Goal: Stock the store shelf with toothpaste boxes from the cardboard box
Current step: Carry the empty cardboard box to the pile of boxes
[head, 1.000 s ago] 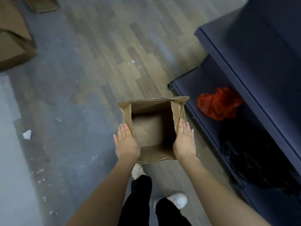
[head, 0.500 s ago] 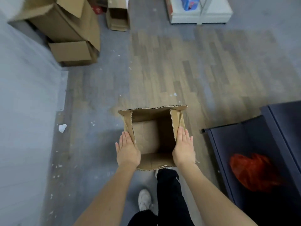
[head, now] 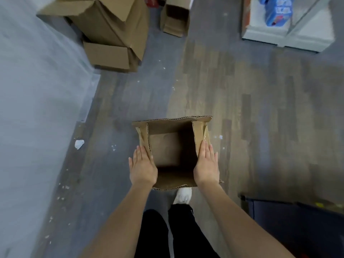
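Between the two flat hands, left hand and right hand, sits the empty box, fingers straight, pressing its sides, both equally near.

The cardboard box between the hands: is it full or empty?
Empty. The cardboard box is open at the top, and only its bare brown bottom shows inside; no toothpaste boxes are visible.

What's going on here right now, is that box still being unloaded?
A person carries an open cardboard box between both palms, left hand flat on one side, right hand flat on the other. No toothpaste boxes show inside it; it looks empty. More cardboard boxes are piled on the floor ahead, by the wall, and a corner of a dark shelf shows at lower right.
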The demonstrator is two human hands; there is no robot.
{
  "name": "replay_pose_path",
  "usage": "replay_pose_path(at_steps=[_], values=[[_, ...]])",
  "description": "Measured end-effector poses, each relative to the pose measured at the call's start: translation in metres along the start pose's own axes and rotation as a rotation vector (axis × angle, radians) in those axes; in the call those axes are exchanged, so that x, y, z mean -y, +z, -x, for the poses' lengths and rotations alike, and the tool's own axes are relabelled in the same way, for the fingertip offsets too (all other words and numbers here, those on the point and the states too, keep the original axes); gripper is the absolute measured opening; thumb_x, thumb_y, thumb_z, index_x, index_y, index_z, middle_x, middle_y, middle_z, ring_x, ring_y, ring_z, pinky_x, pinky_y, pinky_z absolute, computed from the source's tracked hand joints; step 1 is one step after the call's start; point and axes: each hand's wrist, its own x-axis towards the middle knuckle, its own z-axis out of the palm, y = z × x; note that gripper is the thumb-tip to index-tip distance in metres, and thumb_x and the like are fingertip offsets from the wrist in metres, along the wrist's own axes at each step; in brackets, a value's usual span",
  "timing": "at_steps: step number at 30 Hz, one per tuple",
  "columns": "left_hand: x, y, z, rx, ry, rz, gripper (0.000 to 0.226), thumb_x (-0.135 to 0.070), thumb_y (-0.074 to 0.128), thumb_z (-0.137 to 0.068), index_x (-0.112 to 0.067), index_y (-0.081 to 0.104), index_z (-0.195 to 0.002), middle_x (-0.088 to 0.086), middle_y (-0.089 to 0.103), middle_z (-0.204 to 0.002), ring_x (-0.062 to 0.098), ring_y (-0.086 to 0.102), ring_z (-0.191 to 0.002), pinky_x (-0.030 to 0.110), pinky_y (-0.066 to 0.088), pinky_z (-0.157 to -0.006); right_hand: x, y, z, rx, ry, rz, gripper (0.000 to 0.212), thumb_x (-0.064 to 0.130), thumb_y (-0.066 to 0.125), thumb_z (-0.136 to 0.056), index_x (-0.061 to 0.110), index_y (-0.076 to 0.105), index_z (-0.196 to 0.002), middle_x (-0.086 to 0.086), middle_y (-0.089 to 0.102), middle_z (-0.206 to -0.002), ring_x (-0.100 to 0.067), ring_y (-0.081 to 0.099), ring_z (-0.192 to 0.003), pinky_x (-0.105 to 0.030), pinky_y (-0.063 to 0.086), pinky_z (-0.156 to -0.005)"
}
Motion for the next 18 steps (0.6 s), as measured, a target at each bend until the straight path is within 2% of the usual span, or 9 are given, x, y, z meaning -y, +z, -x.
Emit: replay_pose_path(at_steps=[9, 18], values=[[0.02, -0.073, -0.089, -0.06, -0.213, 0.164, 0.055, -0.034, 0.01, -0.102, -0.01, -0.001, -0.15, 0.004, 0.0, -0.159, 0.017, -0.002, -0.146, 0.035, -0.003, -0.119, 0.11, -0.037, -0.116, 0.063, -0.263, 0.085, 0.078, -0.008, 0.032, -0.09, 0.01, -0.014, -0.149, -0.003, -0.01, -0.159, -0.016, -0.012, -0.146, -0.033, -0.008, -0.118], [0.07, -0.168, -0.181, -0.079, -0.434, 0.344, 0.056, -0.036, 0.009, -0.102, -0.011, -0.002, -0.151, 0.002, -0.001, -0.159, 0.016, -0.001, -0.147, 0.036, -0.001, -0.12, 0.273, -0.076, -0.212, 0.144, -0.503, 0.315, 0.07, 0.006, 0.034, -0.097, 0.008, -0.013, -0.149, -0.005, -0.007, -0.159, -0.02, -0.008, -0.147, -0.035, -0.003, -0.119]])
